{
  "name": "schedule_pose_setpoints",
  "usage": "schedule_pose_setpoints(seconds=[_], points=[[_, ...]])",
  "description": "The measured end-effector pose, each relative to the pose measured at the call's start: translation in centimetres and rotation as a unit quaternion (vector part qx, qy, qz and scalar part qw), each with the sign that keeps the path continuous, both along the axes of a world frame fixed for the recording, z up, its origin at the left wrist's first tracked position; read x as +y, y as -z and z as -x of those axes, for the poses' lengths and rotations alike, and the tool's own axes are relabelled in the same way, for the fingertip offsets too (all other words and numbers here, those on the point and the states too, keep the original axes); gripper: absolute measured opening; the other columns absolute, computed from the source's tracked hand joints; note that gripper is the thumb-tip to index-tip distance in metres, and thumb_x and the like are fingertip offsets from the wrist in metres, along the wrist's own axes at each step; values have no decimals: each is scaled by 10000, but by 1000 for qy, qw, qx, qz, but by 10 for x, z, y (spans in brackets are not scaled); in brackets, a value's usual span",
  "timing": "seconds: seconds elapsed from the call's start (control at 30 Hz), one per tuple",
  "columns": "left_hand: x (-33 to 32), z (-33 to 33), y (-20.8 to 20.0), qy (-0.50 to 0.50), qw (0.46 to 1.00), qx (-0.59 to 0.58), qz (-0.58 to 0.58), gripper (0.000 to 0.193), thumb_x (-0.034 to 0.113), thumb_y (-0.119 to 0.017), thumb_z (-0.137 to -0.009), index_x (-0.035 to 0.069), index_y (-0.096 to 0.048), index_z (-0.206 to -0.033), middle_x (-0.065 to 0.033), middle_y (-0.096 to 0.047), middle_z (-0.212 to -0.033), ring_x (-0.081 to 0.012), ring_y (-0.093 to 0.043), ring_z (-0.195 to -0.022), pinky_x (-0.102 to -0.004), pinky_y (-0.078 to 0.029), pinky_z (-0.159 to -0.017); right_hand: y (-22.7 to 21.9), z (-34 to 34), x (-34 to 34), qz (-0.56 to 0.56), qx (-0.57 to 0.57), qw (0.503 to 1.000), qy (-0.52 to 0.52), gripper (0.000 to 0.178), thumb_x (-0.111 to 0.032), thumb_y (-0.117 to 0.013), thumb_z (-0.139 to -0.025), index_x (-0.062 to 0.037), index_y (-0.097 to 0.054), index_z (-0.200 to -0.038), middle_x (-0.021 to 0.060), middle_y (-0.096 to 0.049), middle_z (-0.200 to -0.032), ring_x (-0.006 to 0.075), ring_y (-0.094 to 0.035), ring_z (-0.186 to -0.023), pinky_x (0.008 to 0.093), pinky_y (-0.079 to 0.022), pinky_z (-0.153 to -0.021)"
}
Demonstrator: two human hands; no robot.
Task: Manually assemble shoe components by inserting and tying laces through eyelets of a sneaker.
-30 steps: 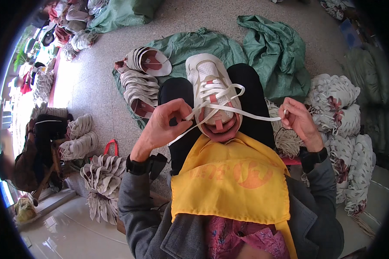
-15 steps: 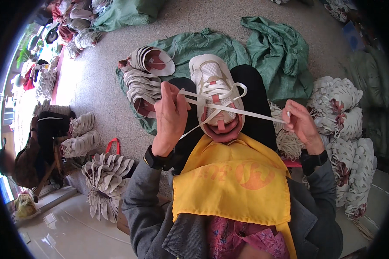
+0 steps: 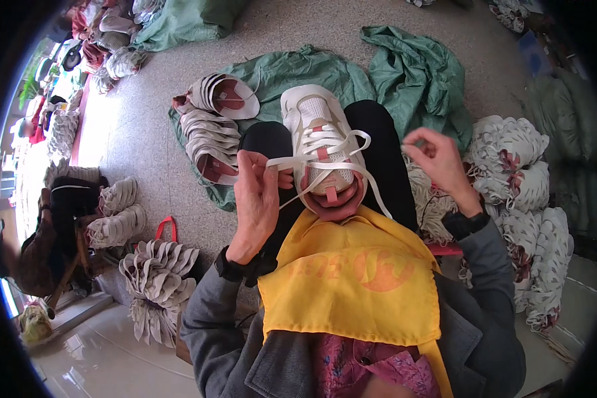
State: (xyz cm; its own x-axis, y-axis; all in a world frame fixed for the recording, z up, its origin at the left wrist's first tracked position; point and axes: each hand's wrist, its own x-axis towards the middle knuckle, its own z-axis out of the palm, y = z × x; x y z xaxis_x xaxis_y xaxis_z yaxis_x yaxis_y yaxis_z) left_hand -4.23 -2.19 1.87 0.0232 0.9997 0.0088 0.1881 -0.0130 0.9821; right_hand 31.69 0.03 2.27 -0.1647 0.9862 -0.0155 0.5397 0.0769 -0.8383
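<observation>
A white and beige sneaker (image 3: 312, 108) with a pink lining rests on my lap between my knees, its toe pointing away from me. White shoelace (image 3: 320, 137) is threaded through its upper part, with a loop standing out at the right. My left hand (image 3: 259, 202), beside the shoe's left edge, pinches one flat lace end between thumb and fingers. To the right of the shoe, my right hand (image 3: 442, 164) hovers with curved fingers slightly apart and nothing visible in them. The other lace end (image 3: 378, 196) hangs loose over the shoe's right side.
Nested shoe uppers (image 3: 211, 136) lie on a green woven sack (image 3: 305, 69) at the left. Another green sack (image 3: 421, 83) lies crumpled behind my right knee. Bundles of laced white uppers (image 3: 511, 146) are piled at right; more uppers (image 3: 156, 272) stand at left. A yellow apron (image 3: 348, 278) covers my lap.
My right hand has let go of its lace end and risen slightly, and that lace has dropped across the shoe's right side. My left hand still grips its end, slightly lower.
</observation>
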Motion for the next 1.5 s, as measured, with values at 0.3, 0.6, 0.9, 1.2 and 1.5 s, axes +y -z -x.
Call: schedule_pose_setpoints(seconds=[0.3, 0.6, 0.9, 1.2, 1.5], points=[[-16, -3, -14, 36, 998, 0, 60, 255, 85, -598, -1028, 23, -359, -1090, -141, -710, -863, -135, -679, -740, -282, -555, -656, -23, 90, 46, -252, -68, 940, -221, 152, -32, -711, -881, 6, -642, -1010, 78, -655, -1053, 179, -646, -727, 336, -533, -660], [-13, 14, -19, 132, 961, -111, 215, 383, 154, -750, -960, 62, -391, -1059, -92, -714, -876, -84, -647, -733, -231, -505, -623, -47, 80, 55, 169, 208, 948, -171, 79, -103, -657, -990, -28, -646, -1014, 2, -671, -764, 7, -502, -568, 174, -360, -485], [-8, 30, -20, 145, 966, -148, 156, 308, 12, -703, -952, 93, -439, -1086, -2, -632, -846, -98, -674, -765, -205, -502, -616, -43, 59, 48, 194, 360, 908, -91, 152, -130, -675, -984, -31, -658, -1098, 15, -671, -815, 0, -479, -558, 157, -330, -458], [2, 76, -41, 201, 970, -63, 121, 295, -14, -698, -933, 66, -440, -1051, -23, -647, -802, -61, -628, -708, -204, -486, -593, -20, 67, 39, 195, 319, 923, -86, 138, -128, -649, -996, -29, -633, -1090, -13, -602, -789, 14, -507, -604, 159, -394, -507], [-7, 68, -28, 212, 971, 51, 102, 181, -20, -693, -933, 39, -525, -901, -24, -658, -778, -64, -626, -670, -222, -497, -590, -19, 74, 29, 12, 218, 974, -55, 171, -65, -723, -928, -22, -638, -1070, -23, -623, -880, 38, -539, -621, 203, -439, -540]])
